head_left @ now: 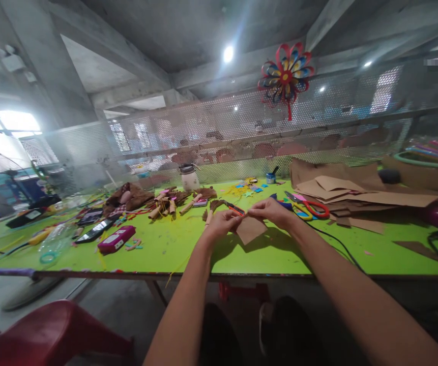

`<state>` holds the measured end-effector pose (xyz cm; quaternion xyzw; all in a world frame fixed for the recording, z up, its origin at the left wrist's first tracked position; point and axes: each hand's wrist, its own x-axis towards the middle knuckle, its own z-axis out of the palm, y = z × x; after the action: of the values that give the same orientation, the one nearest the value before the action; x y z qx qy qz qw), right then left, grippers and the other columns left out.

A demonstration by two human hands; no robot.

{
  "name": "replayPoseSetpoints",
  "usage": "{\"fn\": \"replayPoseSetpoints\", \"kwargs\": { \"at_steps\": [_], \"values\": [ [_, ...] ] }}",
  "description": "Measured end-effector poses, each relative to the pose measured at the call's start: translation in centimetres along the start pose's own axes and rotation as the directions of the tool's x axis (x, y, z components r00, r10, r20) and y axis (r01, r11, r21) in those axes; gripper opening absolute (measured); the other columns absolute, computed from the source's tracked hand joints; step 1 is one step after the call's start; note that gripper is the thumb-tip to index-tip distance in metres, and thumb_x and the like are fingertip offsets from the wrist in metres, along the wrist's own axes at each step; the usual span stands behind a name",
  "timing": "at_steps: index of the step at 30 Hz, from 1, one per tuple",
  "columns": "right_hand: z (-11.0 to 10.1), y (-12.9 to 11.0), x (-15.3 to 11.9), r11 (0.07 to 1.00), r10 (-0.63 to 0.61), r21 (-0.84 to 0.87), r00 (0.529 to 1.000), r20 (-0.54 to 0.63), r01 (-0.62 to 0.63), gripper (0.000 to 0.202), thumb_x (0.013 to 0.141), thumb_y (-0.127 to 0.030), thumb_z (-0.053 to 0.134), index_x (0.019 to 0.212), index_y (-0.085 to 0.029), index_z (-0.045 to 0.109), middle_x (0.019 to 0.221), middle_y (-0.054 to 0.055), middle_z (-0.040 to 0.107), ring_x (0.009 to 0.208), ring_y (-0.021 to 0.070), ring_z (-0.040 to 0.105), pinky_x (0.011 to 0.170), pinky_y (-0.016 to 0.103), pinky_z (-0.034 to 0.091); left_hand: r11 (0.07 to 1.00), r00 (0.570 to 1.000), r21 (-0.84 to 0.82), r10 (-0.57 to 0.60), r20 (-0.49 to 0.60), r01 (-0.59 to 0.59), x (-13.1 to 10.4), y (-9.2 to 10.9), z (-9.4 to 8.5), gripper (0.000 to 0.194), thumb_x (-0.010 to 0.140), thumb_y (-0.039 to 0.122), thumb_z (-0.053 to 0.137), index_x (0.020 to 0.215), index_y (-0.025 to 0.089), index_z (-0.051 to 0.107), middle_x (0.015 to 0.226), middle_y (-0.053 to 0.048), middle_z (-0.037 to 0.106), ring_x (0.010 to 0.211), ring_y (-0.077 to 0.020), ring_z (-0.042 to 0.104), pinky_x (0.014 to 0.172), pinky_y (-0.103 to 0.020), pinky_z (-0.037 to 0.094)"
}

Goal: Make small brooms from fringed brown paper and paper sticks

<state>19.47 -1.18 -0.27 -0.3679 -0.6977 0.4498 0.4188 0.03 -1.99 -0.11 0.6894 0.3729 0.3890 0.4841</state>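
A small piece of brown paper [252, 232] hangs at an angle between my hands, just above the green table. My left hand [222, 224] pinches its left upper edge, fingers closed. Fingers of my right hand [273, 211] are pressed together on its top edge. An orange-and-black tool [236, 208] shows right behind my left fingertips; whether I touch it, I cannot tell. Brown fringed paper [214, 205] lies just beyond my left hand. To the right of my right hand rest scissors with red and yellow handles [314, 209].
Stacked brown paper sheets [341, 195] cover the right side of the green table [188, 254]. Rolled brown paper pieces [169, 203], a jar [189, 178], a purple box [116, 239] and a plastic bottle [54, 241] lie leftward. A black cable [337, 241] crosses at right.
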Motion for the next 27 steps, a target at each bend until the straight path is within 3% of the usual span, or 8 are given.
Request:
{"fn": "replayPoseSetpoints", "kwargs": {
  "at_steps": [4,7,10,14,16,19,22,27],
  "values": [
    [-0.7,-0.2,0.0,0.999,-0.002,-0.036,0.996,-0.086,-0.001,0.036,0.062,-0.047,0.066,0.053,-0.013,0.056,0.046,-0.004,0.043,0.046,0.0068,0.035,0.047,0.023,0.025,0.996,1.000,0.089,-0.015,-0.025,0.018,-0.1,0.0,-0.3,0.030,0.070,0.040,0.066,0.066,0.013,0.054,0.053,-0.003,0.060,0.048,-0.0118,0.056,0.047,-0.023,0.043],
    [-1.6,0.0,0.2,1.000,0.014,0.013,0.977,-0.214,-0.012,0.035,0.059,-0.047,0.067,0.060,-0.013,0.060,0.048,-0.004,0.047,0.047,0.0074,0.037,0.046,0.023,0.026,0.993,0.999,0.117,0.002,-0.034,0.002,0.0,-0.1,-0.7,0.027,0.074,0.038,0.061,0.070,0.013,0.052,0.056,-0.006,0.063,0.047,-0.0118,0.058,0.044,-0.020,0.040],
    [-2.0,0.4,0.5,0.998,0.016,0.070,0.954,-0.300,0.006,0.035,0.057,-0.046,0.069,0.063,-0.013,0.061,0.050,-0.004,0.048,0.047,0.0076,0.037,0.047,0.023,0.027,0.994,0.985,0.081,0.079,-0.151,-0.067,0.1,-0.1,-1.0,0.024,0.076,0.036,0.059,0.072,0.013,0.050,0.060,-0.005,0.064,0.051,-0.0116,0.059,0.045,-0.019,0.040],
    [-1.2,0.8,0.9,0.998,0.014,0.070,0.966,-0.258,0.004,0.033,0.058,-0.045,0.068,0.059,-0.013,0.061,0.048,-0.004,0.048,0.046,0.0079,0.038,0.047,0.023,0.029,0.989,0.948,0.067,0.147,-0.284,-0.134,0.5,-0.1,-0.8,0.026,0.075,0.040,0.058,0.078,0.014,0.055,0.071,-0.006,0.065,0.063,-0.0138,0.061,0.050,-0.022,0.045],
    [-0.4,0.8,1.0,0.999,-0.005,0.043,0.974,-0.228,0.015,0.032,0.060,-0.044,0.067,0.058,-0.013,0.061,0.048,-0.003,0.048,0.047,0.0081,0.039,0.048,0.023,0.030,0.979,0.954,0.148,0.175,-0.244,-0.142,0.7,-0.3,-0.7,0.029,0.072,0.042,0.061,0.080,0.015,0.060,0.073,-0.005,0.063,0.063,-0.0128,0.058,0.051,-0.022,0.044],
    [0.4,0.7,1.0,1.000,-0.004,0.017,0.979,-0.206,0.007,0.032,0.060,-0.043,0.067,0.059,-0.012,0.062,0.049,-0.002,0.051,0.049,0.0090,0.041,0.050,0.024,0.032,0.964,0.966,0.233,0.172,-0.191,-0.126,0.9,-0.8,-0.7,0.029,0.069,0.042,0.064,0.071,0.013,0.062,0.059,-0.001,0.058,0.051,-0.0092,0.050,0.049,-0.022,0.039],
    [0.8,0.5,0.8,0.998,0.026,0.055,0.981,-0.191,-0.016,0.032,0.059,-0.042,0.069,0.063,-0.011,0.064,0.052,-0.001,0.055,0.050,0.0097,0.044,0.051,0.024,0.034,0.965,0.968,0.244,0.146,-0.203,-0.094,1.1,-1.3,-1.0,0.030,0.069,0.042,0.063,0.064,0.012,0.060,0.048,0.002,0.051,0.045,-0.0078,0.044,0.047,-0.021,0.034],
    [1.1,0.0,0.5,0.998,0.020,0.059,0.985,-0.169,-0.010,0.032,0.057,-0.040,0.072,0.067,-0.010,0.066,0.058,0.002,0.060,0.053,0.0100,0.047,0.053,0.024,0.036,0.965,0.976,0.241,0.146,-0.160,-0.105,1.1,-1.4,-0.8,0.030,0.071,0.042,0.060,0.066,0.012,0.059,0.050,0.002,0.050,0.046,-0.0080,0.043,0.048,-0.021,0.033]
  ]
}}
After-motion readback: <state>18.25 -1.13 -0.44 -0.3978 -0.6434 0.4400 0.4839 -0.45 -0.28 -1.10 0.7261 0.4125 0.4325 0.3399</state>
